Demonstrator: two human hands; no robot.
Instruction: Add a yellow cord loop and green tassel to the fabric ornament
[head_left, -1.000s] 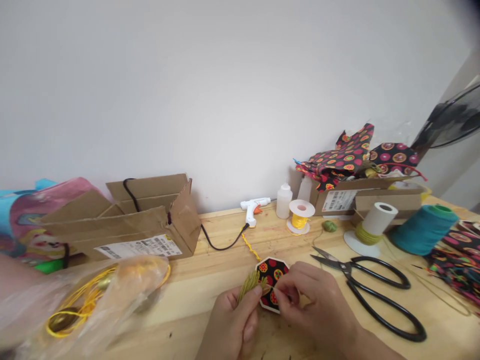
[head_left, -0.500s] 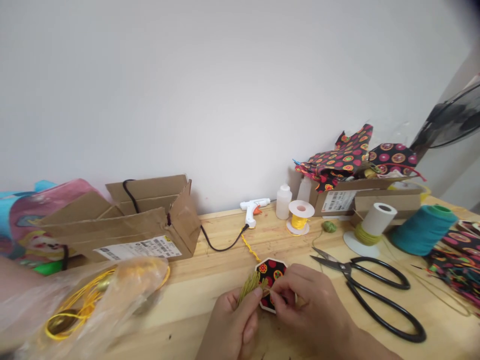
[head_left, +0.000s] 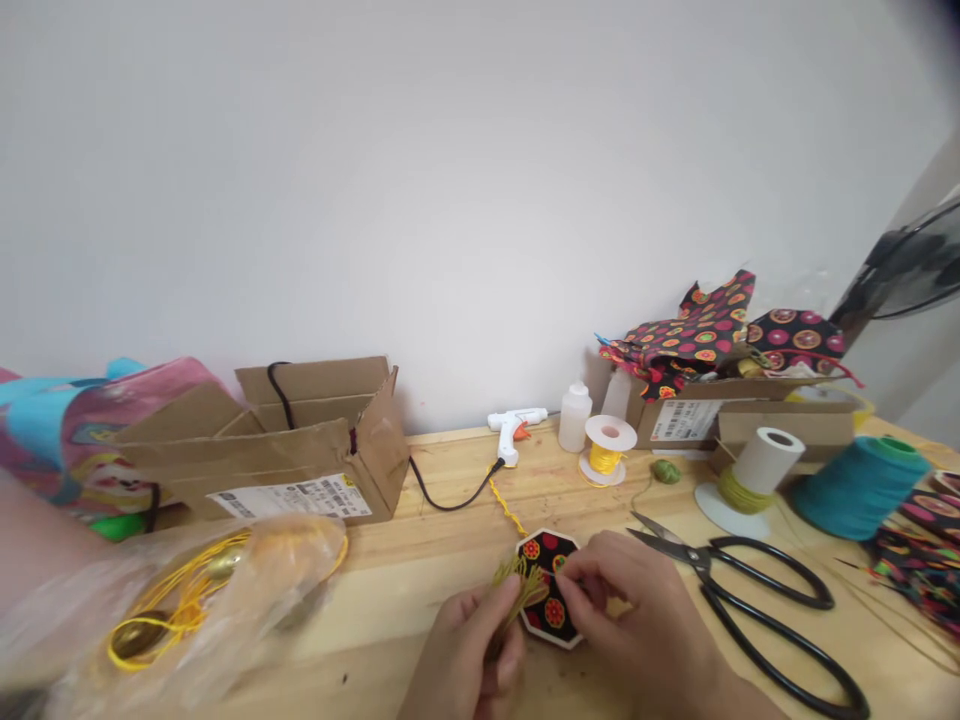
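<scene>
My left hand [head_left: 474,640] is closed on a bundle of olive-green cord [head_left: 525,582], its looped ends fanning out above the thumb. Close beside it, the fingertips of my right hand [head_left: 637,610] pinch together at the right side of the bundle; a thin strand seems to run into them, but it is too small to make out surely. Under and behind both hands lies an octagonal piece [head_left: 553,612] with a pale rim and black patterned fabric. Twisted yellow cord [head_left: 506,508] extends from its top.
Large black-handled scissors [head_left: 701,560] lie right of my hands. Behind them stand a green cord spool [head_left: 742,490], teal thread cone [head_left: 859,487], yellow spool [head_left: 606,457] and white glue gun [head_left: 510,430]. Left are a cardboard box [head_left: 300,460] and plastic bag [head_left: 285,570].
The whole view has shifted, so things appear slightly lower and further right. My right fingertips have drawn a little away from the bundle, and more of the octagonal piece shows.
</scene>
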